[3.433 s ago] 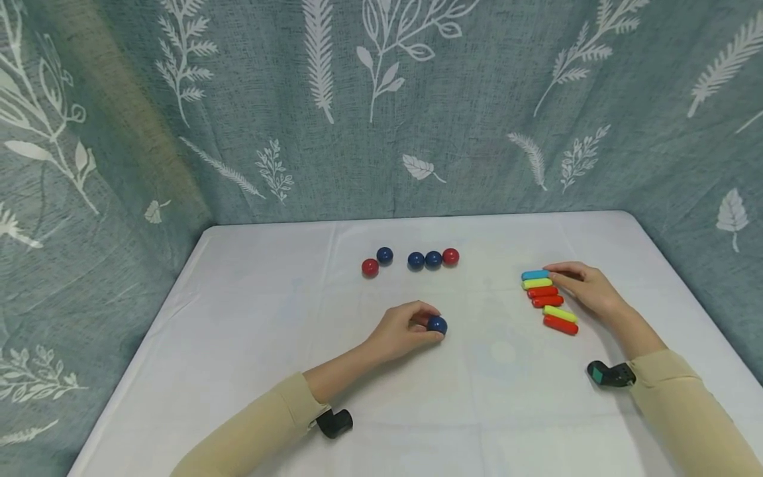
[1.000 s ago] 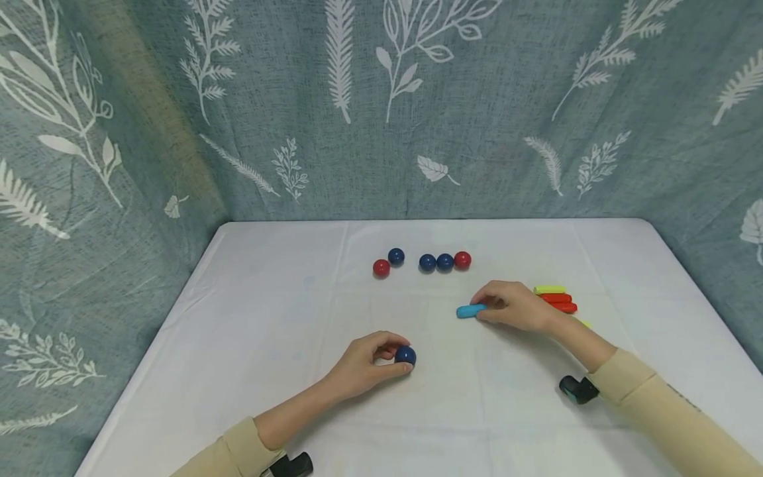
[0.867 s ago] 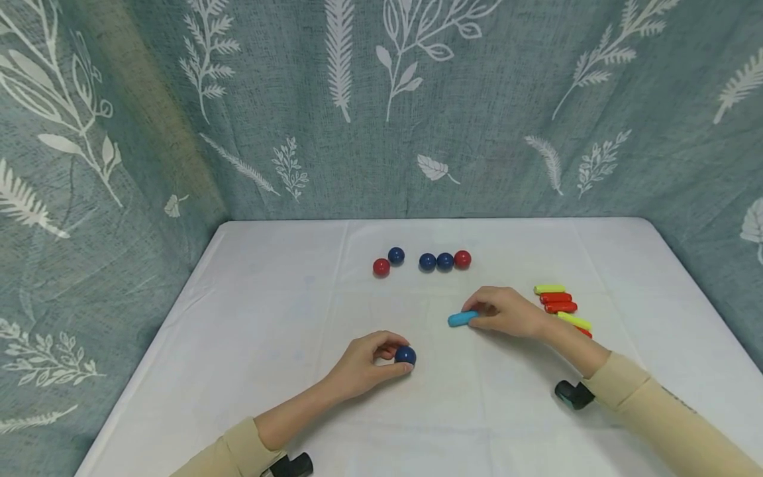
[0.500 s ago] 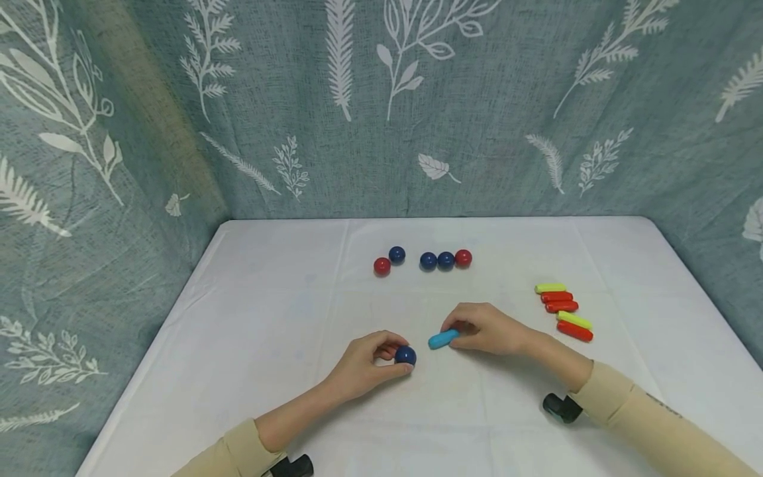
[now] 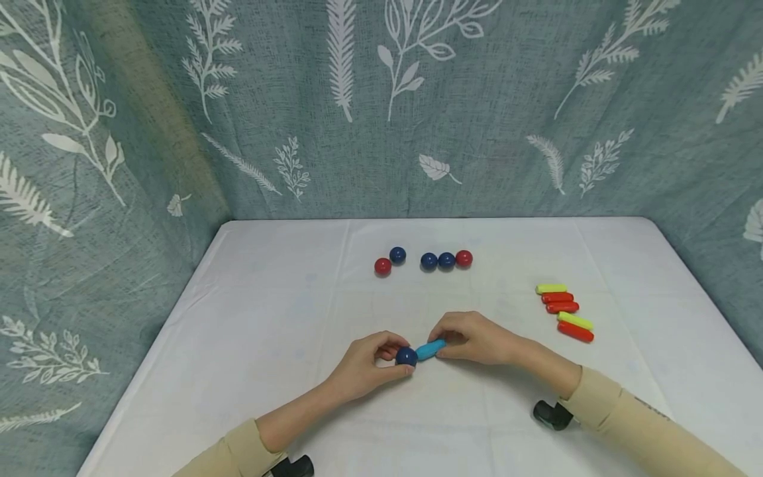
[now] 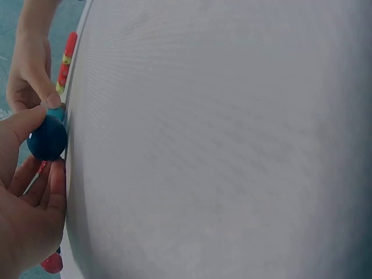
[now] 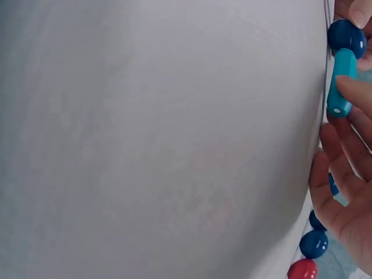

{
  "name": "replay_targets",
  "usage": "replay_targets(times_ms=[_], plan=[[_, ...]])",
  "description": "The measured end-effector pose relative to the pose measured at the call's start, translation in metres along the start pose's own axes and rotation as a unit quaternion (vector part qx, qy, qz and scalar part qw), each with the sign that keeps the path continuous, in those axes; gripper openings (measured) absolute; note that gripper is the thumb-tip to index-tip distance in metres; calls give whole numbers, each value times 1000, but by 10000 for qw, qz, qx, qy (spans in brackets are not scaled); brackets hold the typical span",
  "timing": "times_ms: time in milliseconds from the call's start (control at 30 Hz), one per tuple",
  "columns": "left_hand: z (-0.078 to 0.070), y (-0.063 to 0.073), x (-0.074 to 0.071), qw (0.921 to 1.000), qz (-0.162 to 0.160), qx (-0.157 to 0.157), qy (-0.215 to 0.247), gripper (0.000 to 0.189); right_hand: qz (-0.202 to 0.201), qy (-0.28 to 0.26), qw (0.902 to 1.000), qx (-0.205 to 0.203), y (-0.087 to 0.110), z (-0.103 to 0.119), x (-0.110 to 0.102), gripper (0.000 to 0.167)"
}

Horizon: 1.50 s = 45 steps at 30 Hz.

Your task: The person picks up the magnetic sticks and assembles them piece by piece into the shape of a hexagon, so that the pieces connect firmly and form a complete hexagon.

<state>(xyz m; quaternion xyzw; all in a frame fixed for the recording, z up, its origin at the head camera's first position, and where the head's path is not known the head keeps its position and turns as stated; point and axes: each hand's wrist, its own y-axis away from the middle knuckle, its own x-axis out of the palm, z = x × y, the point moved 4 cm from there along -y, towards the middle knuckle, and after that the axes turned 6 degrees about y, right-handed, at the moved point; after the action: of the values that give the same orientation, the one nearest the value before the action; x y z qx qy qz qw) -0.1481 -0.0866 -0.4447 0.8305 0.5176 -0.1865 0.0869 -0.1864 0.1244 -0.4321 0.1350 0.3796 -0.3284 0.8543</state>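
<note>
Between thumb and fingers, my left hand holds a dark blue ball near the middle of the table. My right hand pinches a light blue stick, short and rounded, by its right end. The stick's other end meets the ball's right side in the head view. From the right wrist, the light blue stick shows a small hole in its near end and lines up with the dark blue ball. In the left wrist view the ball mostly hides the stick.
Toward the back lie a red ball and a blue ball, then a row of two blue balls and a red ball. Several red and yellow sticks are lined up at right on the white tablecloth.
My right hand has taken the light blue stick from the pile and brought it left and nearer, up against the ball. My left hand shifted left and nearer earlier, then stayed still.
</note>
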Motion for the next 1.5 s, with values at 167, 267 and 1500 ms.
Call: replay_targets(times_ms=[167,267,1500], plan=[[0,0,-1,10000,-12,17,19,35,3,-14,10000,-7,-1,2,-2,16],[0,0,-1,10000,-21,10,27,36,-74,-27,9999,67,-1,0,-7,16],[4,3,1,9999,100,-117,5,37,-2429,96,9322,2682,-31,-85,-75,53]])
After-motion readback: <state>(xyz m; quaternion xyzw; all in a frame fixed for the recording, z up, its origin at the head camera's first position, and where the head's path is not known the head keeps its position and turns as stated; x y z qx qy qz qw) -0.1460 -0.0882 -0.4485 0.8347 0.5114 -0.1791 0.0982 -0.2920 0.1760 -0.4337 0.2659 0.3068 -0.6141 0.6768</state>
